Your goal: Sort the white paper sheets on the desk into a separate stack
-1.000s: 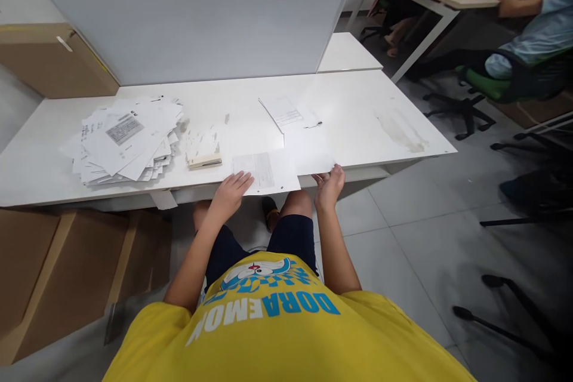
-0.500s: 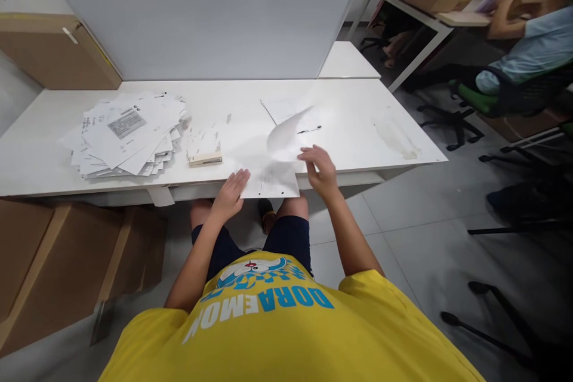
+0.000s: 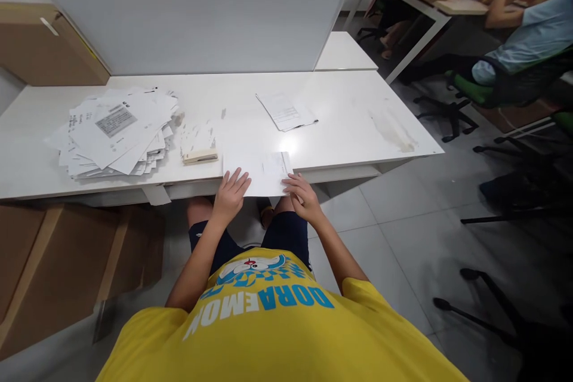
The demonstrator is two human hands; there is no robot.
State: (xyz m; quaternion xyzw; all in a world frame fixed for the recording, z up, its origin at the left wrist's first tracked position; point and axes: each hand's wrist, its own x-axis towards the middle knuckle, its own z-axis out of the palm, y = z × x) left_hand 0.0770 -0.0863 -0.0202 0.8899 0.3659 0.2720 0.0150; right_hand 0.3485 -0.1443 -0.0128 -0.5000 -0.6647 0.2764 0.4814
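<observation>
A folded white printed sheet (image 3: 262, 170) lies at the near edge of the white table (image 3: 349, 113). My left hand (image 3: 230, 191) rests flat on the sheet's left corner, fingers spread. My right hand (image 3: 302, 192) presses on its right corner with fingers extended. A cream stapler (image 3: 200, 157) sits just left of the sheet.
A messy pile of printed papers (image 3: 114, 131) covers the table's left part. A smaller stack of sheets (image 3: 285, 111) lies farther back. Cardboard boxes (image 3: 54, 262) stand on the floor at left. Another person (image 3: 528, 42) sits at a desk at far right, near office chair bases.
My right hand lifted the sheet's right half from the table edge, swung it over to the left, and now presses the folded sheet flat. My left hand stayed in place.
</observation>
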